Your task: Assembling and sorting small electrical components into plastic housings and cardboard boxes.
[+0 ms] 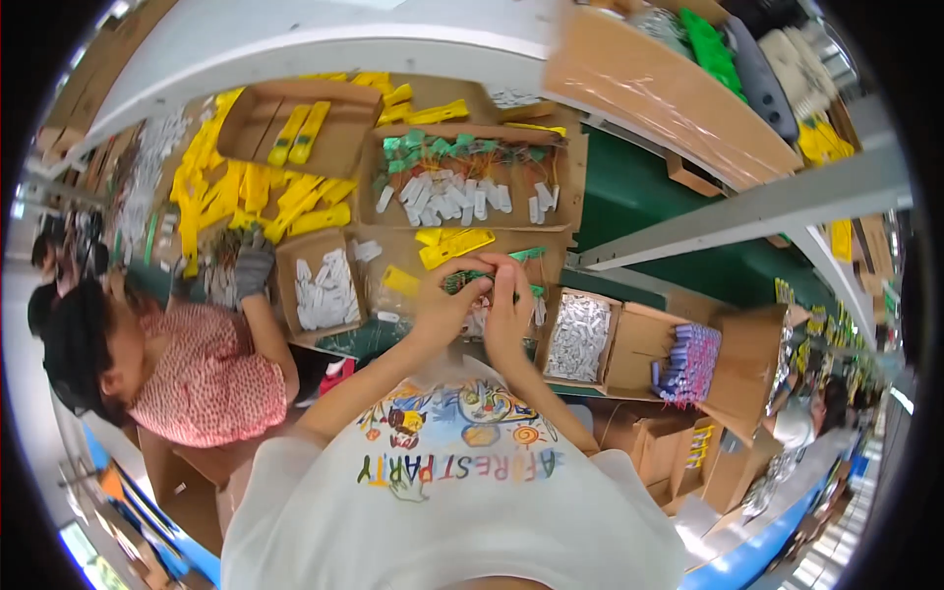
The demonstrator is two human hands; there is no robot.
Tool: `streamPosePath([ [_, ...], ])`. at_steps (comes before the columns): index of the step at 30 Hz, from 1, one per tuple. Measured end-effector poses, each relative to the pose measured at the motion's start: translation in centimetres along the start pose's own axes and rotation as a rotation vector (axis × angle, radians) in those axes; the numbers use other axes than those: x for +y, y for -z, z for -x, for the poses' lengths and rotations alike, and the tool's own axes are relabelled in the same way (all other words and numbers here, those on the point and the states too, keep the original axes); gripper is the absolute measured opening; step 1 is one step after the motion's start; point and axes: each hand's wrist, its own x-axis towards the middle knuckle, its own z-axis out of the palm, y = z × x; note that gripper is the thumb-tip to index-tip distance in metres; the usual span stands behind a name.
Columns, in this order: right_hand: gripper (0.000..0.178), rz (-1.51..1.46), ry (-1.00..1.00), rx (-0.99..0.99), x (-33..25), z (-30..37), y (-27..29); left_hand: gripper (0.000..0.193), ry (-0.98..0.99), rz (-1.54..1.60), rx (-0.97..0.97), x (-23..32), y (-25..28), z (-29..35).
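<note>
White shirt point(442, 531) nearest; ahead, just this side of the wide box point(576, 187), the hands meet, fingers bent. The left hand point(444, 303) seems to pinch a small wired piece point(456, 282); whether the right hand point(506, 313) grips too, I cannot tell. The step looks like fingertip wire handling; the next move likely calls for steady thumbs

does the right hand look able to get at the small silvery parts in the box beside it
Likely yes: nothing covers the small silvery parts, and the open cardboard box seems to bar the right hand only with its side wall. The hand would probably first have to part from the left hand.
</note>
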Motion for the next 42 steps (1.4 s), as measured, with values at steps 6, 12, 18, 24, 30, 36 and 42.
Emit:
streamPosePath([
  [6, 0.030, 0.227, 0.278, 0.063, 0.9, -0.5, -1.5, 0.017, -0.331, -0.026, 0.136, -2.1, -0.8, -1.1],
  [12, 0.026, -0.065, 0.099, -0.094, 1.1, -13.4, 0.3, 0.023, -0.170, 0.528, 0.062, 0.9, -4.0, -10.9],
  [18, 0.037, 0.493, 0.268, 0.173, 10.9, -28.1, 8.9, 0.044, 0.134, 0.392, -0.272, -2.8, 0.3, -25.0],
  [24, 0.023, 0.736, 0.001, -0.252, 11.7, -9.3, 9.3, 0.030, 0.133, 0.297, 0.271, -8.9, 10.0, -9.1],
  [30, 0.025, 1.415, 0.549, -0.368, 17.0, -3.0, 10.6, 0.020, 0.445, 0.211, 0.136, -12.7, 9.9, -1.2],
  [36, 0.023, 1.033, 0.126, -0.534, 2.8, -1.2, 6.5, 0.020, -0.007, -0.121, 0.123, -9.5, 8.2, -0.2],
  [42, 0.019, 0.702, 0.249, -0.491, 1.2, -1.1, 6.5, 0.021, -0.494, -0.371, -0.024, -0.6, 6.2, 0.7],
])
